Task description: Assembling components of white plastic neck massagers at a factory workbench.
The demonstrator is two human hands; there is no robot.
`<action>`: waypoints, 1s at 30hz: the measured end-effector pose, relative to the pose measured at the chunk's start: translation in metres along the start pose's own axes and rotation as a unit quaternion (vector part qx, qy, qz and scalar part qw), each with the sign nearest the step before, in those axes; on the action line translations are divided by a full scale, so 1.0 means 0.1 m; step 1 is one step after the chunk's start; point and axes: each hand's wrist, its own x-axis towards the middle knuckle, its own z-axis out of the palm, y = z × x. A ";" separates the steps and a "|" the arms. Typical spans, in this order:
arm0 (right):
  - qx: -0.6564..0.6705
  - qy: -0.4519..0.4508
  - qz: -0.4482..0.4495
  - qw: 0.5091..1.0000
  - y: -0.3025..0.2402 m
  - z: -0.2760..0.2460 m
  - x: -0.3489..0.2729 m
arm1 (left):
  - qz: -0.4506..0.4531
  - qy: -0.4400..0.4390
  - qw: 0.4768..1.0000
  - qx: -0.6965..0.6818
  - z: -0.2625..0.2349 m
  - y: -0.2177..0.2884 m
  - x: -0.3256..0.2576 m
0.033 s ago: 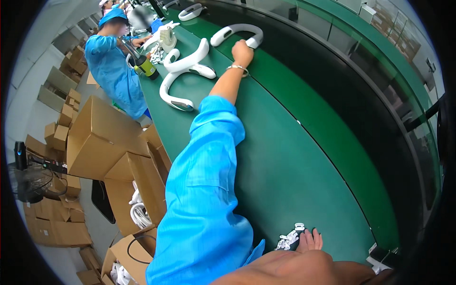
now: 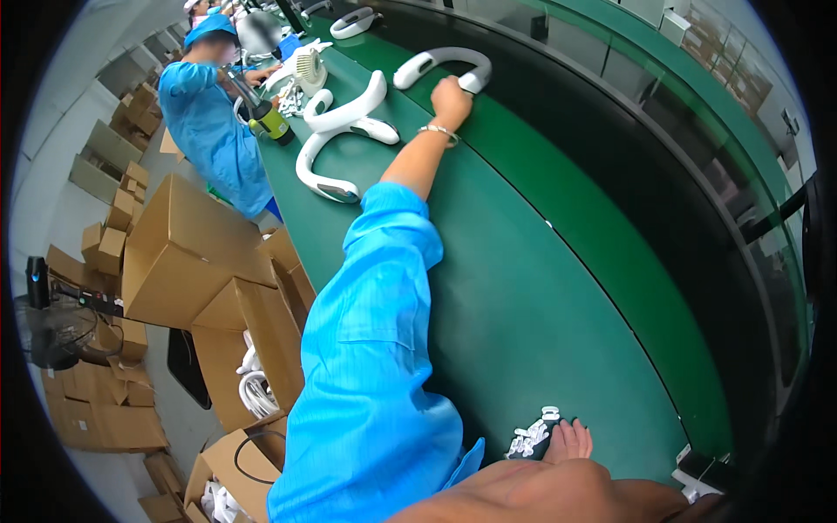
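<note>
My left hand [image 2: 452, 105] reaches far across the green workbench [image 2: 514, 288], its fingers closed around one end of a white U-shaped neck fan [image 2: 449, 57]. That fan lies by the edge of the black belt. Two more white neck fans [image 2: 349, 113] rest on the bench to the left of my wrist, touching or overlapping. Close to me at the bottom, my right hand [image 2: 568, 440] lies with fingers stretched out beside a small heap of white plastic pieces [image 2: 528, 438]. Nothing shows in its fingers; the bare forearm hides part of it.
At the far left a person in blue [image 2: 214, 131] works at the bench, near a yellow-and-black tool [image 2: 272, 122] and a small white fan [image 2: 309, 71]. Open cardboard boxes [image 2: 205, 244] stand along the left side. Another neck fan [image 2: 354, 23] sits farther along the black belt [image 2: 610, 131].
My left hand and the neck fan it grips have shifted very slightly to the right. My right hand stays beside the white pieces.
</note>
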 end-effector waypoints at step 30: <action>0.021 0.168 0.131 0.977 -0.42 -0.49 0.12 | 0.256 -0.363 0.892 0.081 -2.60 1.23 -3.39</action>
